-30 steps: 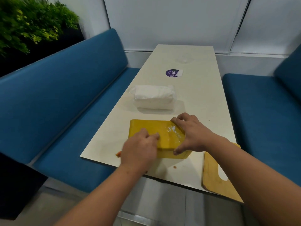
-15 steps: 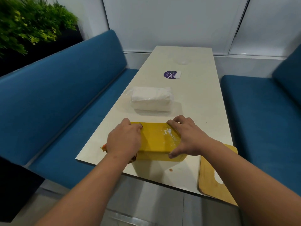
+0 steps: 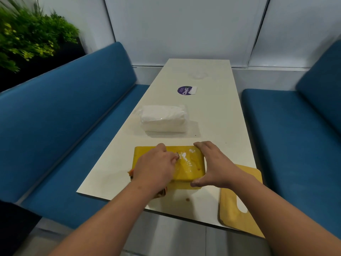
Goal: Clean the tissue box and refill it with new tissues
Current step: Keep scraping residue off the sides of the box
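Under both hands, near the close edge of the counter [image 3: 212, 111], lies the yellow tissue box [image 3: 191, 167], flat, with a patch of white specks on its top face. From the head view, the only one here, the left hand [image 3: 155, 168] has its fingers curled around a cloth [image 3: 160, 194] (orange and dark, mostly hidden beneath the palm and wrist) and presses it onto the box top, its fingertips right at the specks. The right hand [image 3: 215, 164] clamps the box's right end, fingers over the far edge and thumb hooked on the near edge, so this grip is closed on the box itself. Beyond the left hand, well apart from the box, sits the wrapped pack of new tissues [image 3: 163, 118], unopened as far as I can tell. Just right of the right wrist a wooden lid [image 3: 239, 200] with an oval slot overhangs the counter edge. The step in hand looks like wiping: to do it well, sweep the cloth toward the bracing hand across the specks in overlapping passes, press evenly, and hold the box firm so it cannot slide toward the lid.
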Tool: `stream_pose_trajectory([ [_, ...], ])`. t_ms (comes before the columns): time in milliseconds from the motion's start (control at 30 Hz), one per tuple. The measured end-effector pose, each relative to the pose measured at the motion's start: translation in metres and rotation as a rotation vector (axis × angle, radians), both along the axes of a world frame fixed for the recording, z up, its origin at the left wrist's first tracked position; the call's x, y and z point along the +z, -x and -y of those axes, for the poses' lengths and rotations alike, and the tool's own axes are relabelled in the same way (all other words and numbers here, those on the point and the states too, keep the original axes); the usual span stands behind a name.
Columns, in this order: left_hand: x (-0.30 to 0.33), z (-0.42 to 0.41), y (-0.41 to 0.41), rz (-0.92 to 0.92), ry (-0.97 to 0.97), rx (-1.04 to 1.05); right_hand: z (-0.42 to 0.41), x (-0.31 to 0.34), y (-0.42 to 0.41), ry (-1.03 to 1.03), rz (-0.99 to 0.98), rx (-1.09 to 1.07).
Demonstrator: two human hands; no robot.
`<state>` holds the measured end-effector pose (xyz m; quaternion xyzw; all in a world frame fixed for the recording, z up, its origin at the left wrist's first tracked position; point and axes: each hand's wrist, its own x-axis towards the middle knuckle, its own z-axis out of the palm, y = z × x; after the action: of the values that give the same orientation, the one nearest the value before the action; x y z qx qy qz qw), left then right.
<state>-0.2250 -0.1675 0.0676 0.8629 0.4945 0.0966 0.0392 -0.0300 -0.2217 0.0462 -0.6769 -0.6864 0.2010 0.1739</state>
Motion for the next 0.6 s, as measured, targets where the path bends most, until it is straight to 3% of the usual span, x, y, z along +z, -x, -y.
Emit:
stream_pose_trajectory([
  [133,0.011,-0.03,0.017,-0.075,-0.024,0.033,0.0,-0.001,-0.001,-0.013,-0.001,0.003],
  [467,0.012,-0.026,-0.054,-0.12,-0.074,-0.465,-0.004,-0.002,-0.001,-0.043,-0.042,-0.036],
  [600,0.018,-0.048,-0.03,-0.135,-0.017,-0.429,-0.005,-0.002,-0.003,-0.034,-0.045,-0.023],
])
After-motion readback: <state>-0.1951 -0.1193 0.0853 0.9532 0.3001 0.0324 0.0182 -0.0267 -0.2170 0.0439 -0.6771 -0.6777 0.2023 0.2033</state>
